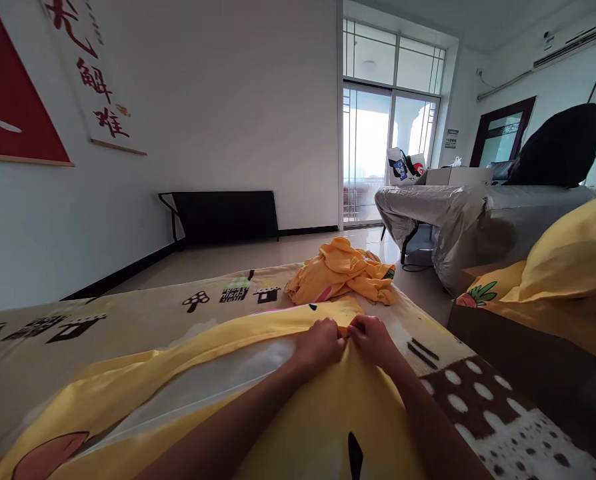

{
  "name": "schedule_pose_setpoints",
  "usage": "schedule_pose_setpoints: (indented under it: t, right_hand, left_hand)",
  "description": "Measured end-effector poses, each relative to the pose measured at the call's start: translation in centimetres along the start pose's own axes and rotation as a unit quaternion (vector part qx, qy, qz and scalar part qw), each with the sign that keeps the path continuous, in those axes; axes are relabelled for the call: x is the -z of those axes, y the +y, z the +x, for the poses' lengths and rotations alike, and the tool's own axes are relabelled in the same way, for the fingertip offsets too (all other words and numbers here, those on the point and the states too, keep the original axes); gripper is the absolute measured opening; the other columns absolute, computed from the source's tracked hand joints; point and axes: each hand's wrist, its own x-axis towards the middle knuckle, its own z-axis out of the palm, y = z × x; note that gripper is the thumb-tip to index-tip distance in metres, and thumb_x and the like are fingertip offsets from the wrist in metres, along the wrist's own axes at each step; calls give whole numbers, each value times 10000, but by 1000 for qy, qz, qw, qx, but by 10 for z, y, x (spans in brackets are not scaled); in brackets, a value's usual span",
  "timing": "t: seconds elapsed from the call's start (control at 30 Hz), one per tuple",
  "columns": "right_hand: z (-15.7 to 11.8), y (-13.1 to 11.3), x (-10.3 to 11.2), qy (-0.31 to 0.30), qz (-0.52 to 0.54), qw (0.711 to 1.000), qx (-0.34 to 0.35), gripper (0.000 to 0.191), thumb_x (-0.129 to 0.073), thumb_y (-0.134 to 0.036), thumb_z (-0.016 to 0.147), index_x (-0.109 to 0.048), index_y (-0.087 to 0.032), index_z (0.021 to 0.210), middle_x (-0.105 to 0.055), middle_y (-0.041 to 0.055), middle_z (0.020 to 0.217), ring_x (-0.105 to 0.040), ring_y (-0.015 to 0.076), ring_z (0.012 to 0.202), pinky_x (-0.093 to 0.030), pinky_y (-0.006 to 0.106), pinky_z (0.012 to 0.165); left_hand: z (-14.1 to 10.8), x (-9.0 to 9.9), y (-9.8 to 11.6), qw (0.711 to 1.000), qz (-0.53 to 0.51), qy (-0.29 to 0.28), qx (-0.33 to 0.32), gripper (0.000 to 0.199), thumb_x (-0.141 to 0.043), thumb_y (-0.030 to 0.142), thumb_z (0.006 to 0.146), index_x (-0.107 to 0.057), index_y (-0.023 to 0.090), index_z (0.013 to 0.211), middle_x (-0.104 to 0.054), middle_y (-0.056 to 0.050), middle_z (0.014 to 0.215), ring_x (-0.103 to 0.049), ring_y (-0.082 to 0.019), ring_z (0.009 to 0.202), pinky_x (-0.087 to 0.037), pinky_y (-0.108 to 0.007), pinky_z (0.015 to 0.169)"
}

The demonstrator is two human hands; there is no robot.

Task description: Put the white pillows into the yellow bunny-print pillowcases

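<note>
Where left hand [321, 343] and right hand [372, 339] work side by side, each is clamped on the yellow cover [345, 417], smooth and rounded beneath them. Left of the left hand, a long slit exposes white filling [223, 380]. Crumpled orange cloth [345, 270] lies beyond both hands, on patterned blanket [483, 400].

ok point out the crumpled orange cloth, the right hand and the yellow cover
Crumpled orange cloth [343, 268]: head view, middle of the heap
Right hand [372, 339]: head view, back of the hand
Yellow cover [331, 420]: head view, fabric on its near side
</note>
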Motion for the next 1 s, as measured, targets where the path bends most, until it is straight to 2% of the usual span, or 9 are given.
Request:
schedule_pose_setpoints:
  t: [0.1,0.17,0.37,0.5,0.67,0.8,0.9,1.0]
  right_hand:
    - [1,0,0,0,0,1000,0,158,-513,-161,751,-616,-141,632,-643,25,648,-520,123,634,-338,218,592]
    - [1,-1,0,0,0,1000,0,157,-515,-158,751,-622,-139,638,-648,26,656,-527,123,639,-342,217,595]
    - [-3,-4,5,-25,-11,1000,2,140,-529,-159,747,-651,-143,680,-661,22,662,-544,118,622,-344,209,581]
    - [-8,-7,7,-70,-86,994,19,145,-558,-182,731,-692,-170,786,-686,29,725,-566,136,668,-329,220,592]
    - [-9,-6,4,-64,-161,985,16,220,-492,-169,784,-706,-201,741,-698,43,775,-580,147,707,-299,233,588]
    - [-9,-6,4,-53,-177,983,16,243,-468,-141,789,-701,-196,750,-704,47,798,-590,152,746,-293,234,602]
    - [-9,-6,3,-67,-153,985,41,237,-462,-155,794,-692,-195,760,-702,37,792,-575,136,715,-290,227,600]
    - [-9,-5,0,-74,-173,981,37,217,-468,-164,786,-674,-183,722,-690,43,767,-537,127,662,-257,236,565]
  left_hand:
    - [3,0,0,999,-50,-19,-10,262,-487,264,741,-656,139,585,-586,-32,535,-545,-134,572,-343,-215,495]
    - [6,-3,-2,996,-80,-24,-8,275,-482,272,743,-669,130,598,-556,-14,502,-520,-115,532,-335,-203,472]
    - [11,-9,-8,993,-118,-3,-6,240,-507,215,689,-728,123,713,-621,-24,565,-537,-110,543,-347,-197,477]
    - [11,-7,-8,995,-101,14,-15,230,-519,174,664,-736,138,726,-671,-41,636,-576,-123,611,-371,-204,522]
    - [6,-6,-6,998,-45,49,-22,212,-536,189,676,-727,156,760,-710,-76,769,-605,-170,710,-402,-248,598]
    - [2,-6,-5,998,1,62,-34,200,-528,214,684,-712,173,751,-710,-92,810,-607,-199,713,-398,-275,586]
    - [2,-4,-5,997,21,59,-49,210,-504,205,697,-708,186,746,-711,-79,814,-612,-183,716,-404,-261,596]
    - [3,-4,-4,996,41,57,-52,223,-482,199,712,-701,188,752,-712,-73,812,-625,-180,736,-412,-255,604]
